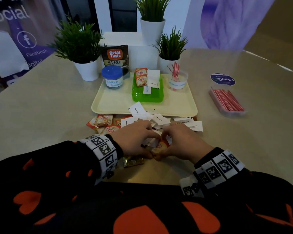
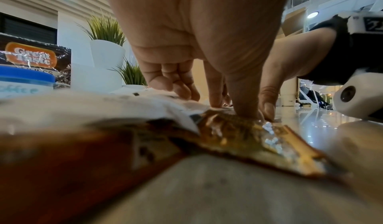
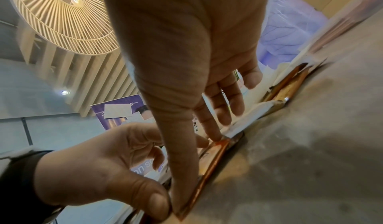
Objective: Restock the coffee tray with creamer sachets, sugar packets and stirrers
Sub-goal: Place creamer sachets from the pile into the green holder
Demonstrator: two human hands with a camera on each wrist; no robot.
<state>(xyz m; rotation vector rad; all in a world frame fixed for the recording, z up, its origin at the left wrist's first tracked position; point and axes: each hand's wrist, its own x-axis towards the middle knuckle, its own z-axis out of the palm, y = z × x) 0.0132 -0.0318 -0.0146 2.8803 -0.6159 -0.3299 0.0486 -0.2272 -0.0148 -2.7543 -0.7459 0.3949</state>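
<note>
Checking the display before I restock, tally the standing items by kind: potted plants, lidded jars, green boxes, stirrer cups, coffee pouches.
White pots of green plants: 3
Blue-lidded glass jar: 1
Green plastic box: 1
Clear plastic cup of striped stirrers: 1
Dark Great Taste coffee pouch: 1
Total: 7

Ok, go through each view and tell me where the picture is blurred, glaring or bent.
Head view: wide-angle bend curves the grey table edges; the cream plastic tray is sharp. Left wrist view: the brown-and-gold foil sachet close to the lens is blurred, with glare specks on its foil; the left hand is sharper. Right wrist view: the tabletop is smeared, the round slatted ceiling lamp bright.
</note>
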